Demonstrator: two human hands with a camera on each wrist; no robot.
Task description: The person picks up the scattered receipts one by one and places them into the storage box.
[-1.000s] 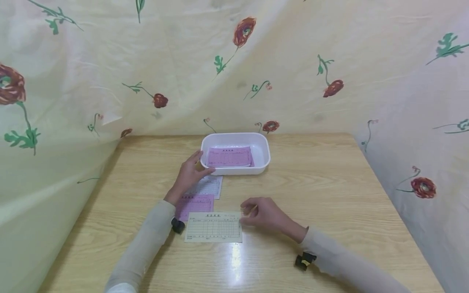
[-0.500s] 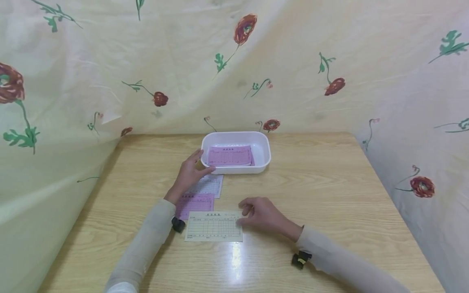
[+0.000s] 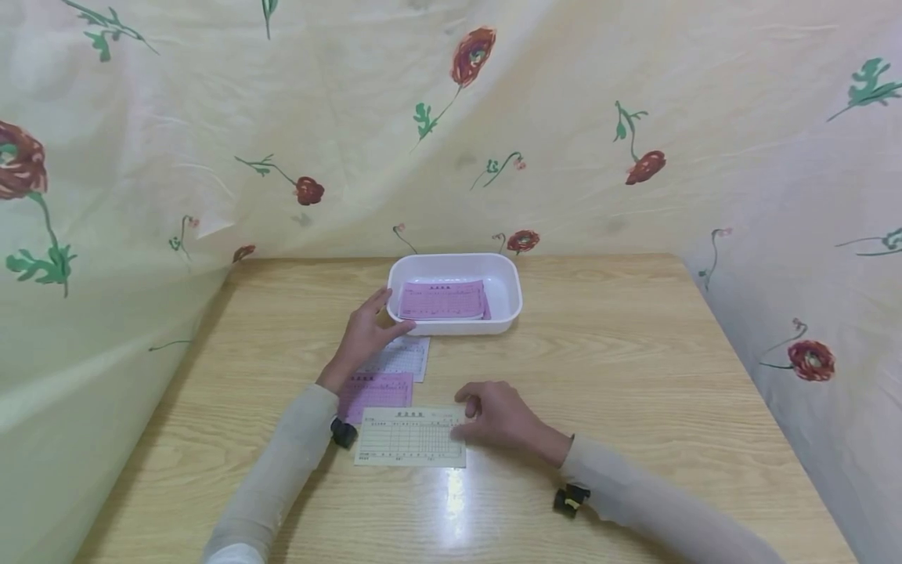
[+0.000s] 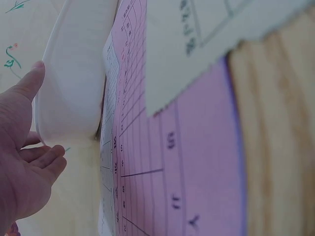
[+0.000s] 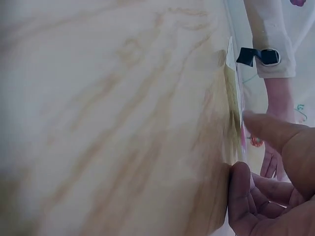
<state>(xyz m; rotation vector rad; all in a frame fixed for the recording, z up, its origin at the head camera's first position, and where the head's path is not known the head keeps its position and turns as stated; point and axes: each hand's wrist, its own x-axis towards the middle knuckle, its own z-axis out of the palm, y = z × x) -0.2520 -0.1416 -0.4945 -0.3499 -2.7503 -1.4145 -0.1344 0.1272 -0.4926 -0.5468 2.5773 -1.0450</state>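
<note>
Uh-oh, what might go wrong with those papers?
The cream slip partly covers the pink slip on the table, so sliding it might drag that one along. The right hand is at the cream slip's right edge; a clumsy tug there might crease it. The left hand touches the white tray, so a bump might shift it.

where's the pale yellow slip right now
In the head view, the pale yellow slip lies on the table, just below and left of centre, overlapping the lower pink slip, with the right hand at its right end.
</note>
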